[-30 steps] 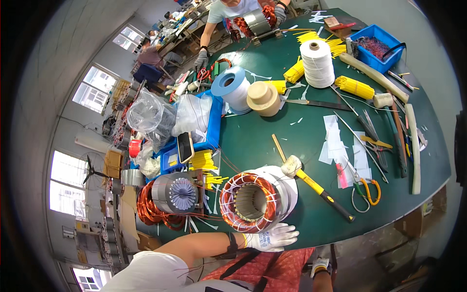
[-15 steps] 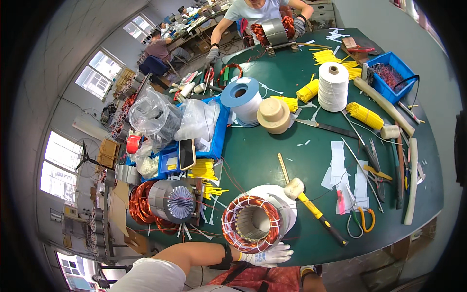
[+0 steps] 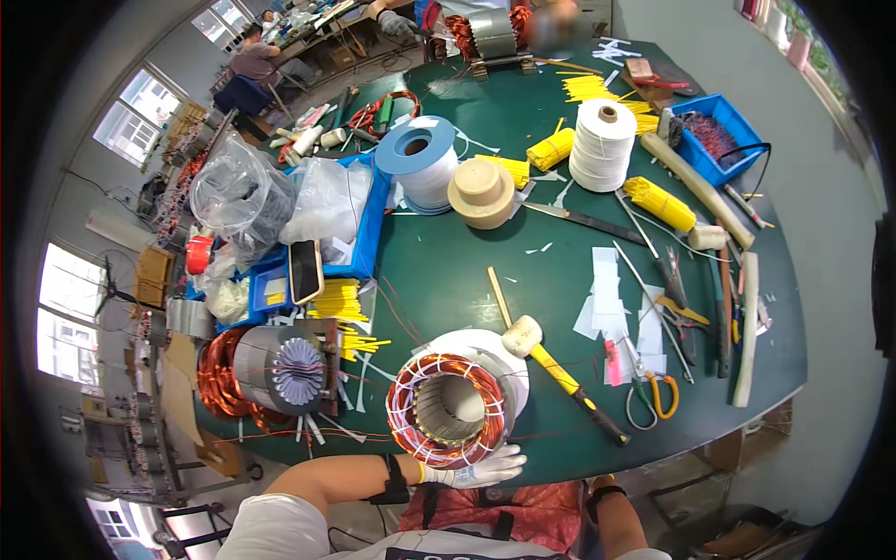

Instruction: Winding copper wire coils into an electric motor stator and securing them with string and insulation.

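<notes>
My left hand [image 3: 478, 469], in a white glove, lies at the near table edge with fingers stretched out, beside the base of a stator [image 3: 446, 411]. The stator has copper windings laced with white cord and stands with its open bore facing up, slightly tilted. Whether the hand presses on it I cannot tell. Of my right hand [image 3: 600, 482] only a bit of glove cuff shows below the table edge; its fingers are hidden. A white-headed mallet [image 3: 574, 378] with a yellow and black handle lies right of the stator, scissors [image 3: 653, 399] beyond it.
A second wound stator [image 3: 271, 369] lies at the left, near blue bins [image 3: 378, 210] with plastic bags and a phone [image 3: 305, 271]. Spools [image 3: 420, 168], yellow sleeve bundles [image 3: 659, 203], long tools and paper strips cover the far and right table. Another person's gloved hand [image 3: 396, 23] shows beyond the table.
The whole view has shifted, so table things appear farther up and left. More of my right forearm shows. The other person is mostly out of the picture. My left hand stays beside the stator.
</notes>
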`<state>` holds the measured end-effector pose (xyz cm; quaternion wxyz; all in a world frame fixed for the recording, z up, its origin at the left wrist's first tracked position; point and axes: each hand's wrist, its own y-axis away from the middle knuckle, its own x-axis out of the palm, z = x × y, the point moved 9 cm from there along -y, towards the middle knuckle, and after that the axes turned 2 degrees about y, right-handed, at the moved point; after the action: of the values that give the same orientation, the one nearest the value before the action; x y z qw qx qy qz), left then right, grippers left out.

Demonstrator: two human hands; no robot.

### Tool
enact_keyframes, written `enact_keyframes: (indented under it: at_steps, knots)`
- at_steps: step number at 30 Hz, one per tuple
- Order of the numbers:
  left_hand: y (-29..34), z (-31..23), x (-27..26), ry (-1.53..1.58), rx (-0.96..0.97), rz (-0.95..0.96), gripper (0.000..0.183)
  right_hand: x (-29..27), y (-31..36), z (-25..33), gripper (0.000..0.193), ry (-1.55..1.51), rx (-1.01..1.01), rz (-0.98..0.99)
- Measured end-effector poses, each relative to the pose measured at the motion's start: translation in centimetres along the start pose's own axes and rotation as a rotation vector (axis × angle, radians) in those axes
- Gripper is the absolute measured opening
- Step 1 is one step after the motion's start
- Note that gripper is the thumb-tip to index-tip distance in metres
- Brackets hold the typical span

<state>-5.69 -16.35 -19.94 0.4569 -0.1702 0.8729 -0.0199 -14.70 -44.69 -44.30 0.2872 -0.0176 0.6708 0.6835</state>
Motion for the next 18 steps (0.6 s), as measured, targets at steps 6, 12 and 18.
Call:
enact_keyframes:
  at_steps: [6,12,18]
  knots:
    - [-0.7,-0.9,-3.7,-0.01,0.131,-0.022,0.044,-3.5,0.0,-3.7,0.056,-0.035,0.016,-0.136]
    - [-1.7,-3.4,-8.6,-0.359,0.184,-0.154,0.036,-7.2,-3.4,0.3,0.055,-0.078,-0.146,-0.471]
    - [0.9,-11.3,-12.1,-0.85,0.092,-0.682,0.054,-7.9,7.5,7.6,0.061,0.541,-0.347,-0.819]
